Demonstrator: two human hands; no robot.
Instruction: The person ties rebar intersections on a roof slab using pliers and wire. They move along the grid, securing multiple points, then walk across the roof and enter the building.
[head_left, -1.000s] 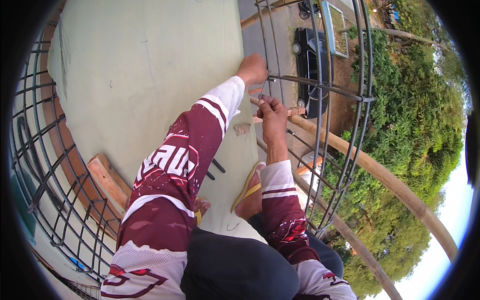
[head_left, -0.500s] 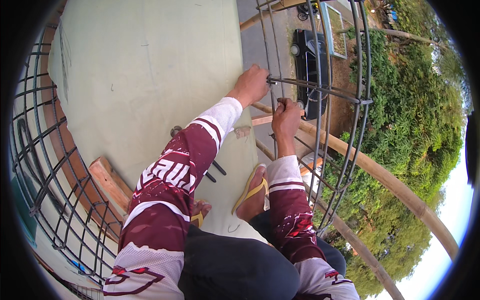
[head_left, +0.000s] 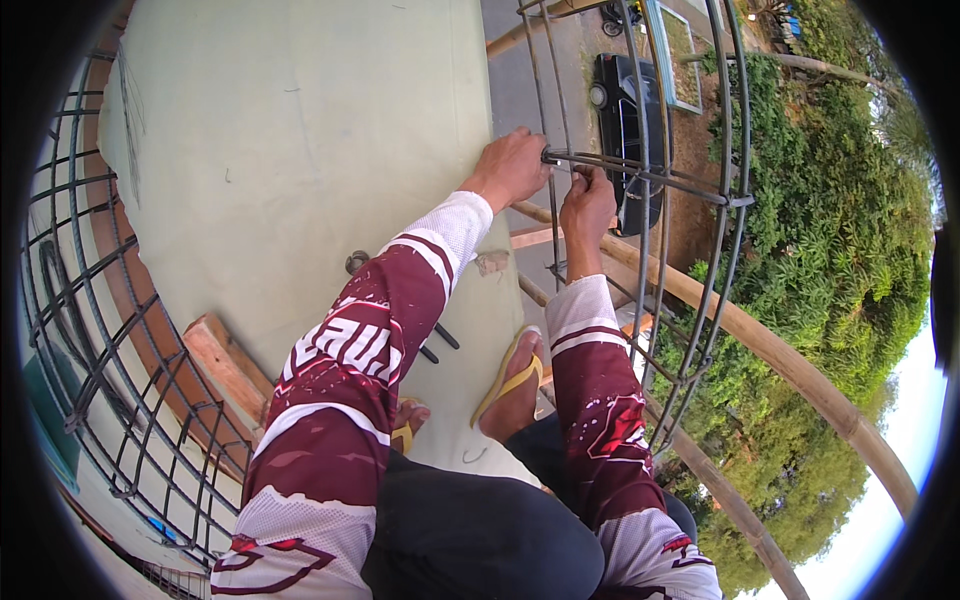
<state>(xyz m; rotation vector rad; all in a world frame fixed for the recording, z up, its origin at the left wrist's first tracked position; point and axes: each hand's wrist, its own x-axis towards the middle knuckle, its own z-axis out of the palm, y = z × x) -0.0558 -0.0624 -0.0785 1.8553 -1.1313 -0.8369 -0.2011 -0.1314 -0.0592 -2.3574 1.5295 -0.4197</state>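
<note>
Beyond the right edge of a pale sheet-covered platform (head_left: 300, 110) stands a cage of dark steel rebar (head_left: 645, 120), with bars tied by hoops. My left hand (head_left: 513, 170) is closed around the near end of a hoop, where it meets a long bar. Just below that hoop, my right hand (head_left: 588, 215) has its fingers pinched together; what they hold, if anything, is too small to make out. Under my left forearm lies a tool with two dark handles (head_left: 440, 344), its middle hidden by the sleeve.
A second rebar cage (head_left: 110, 300) curves along the left, beside a wood block (head_left: 225, 362). Bamboo poles (head_left: 770, 345) cross at the right. Far below are a dark car (head_left: 630, 140) and green trees (head_left: 820, 260). My sandalled foot (head_left: 512, 390) rests near the platform edge.
My right hand has risen slightly and shifted right, closer to the hoop. My left hand stays at the hoop's end. The whole view has shifted a little.
</note>
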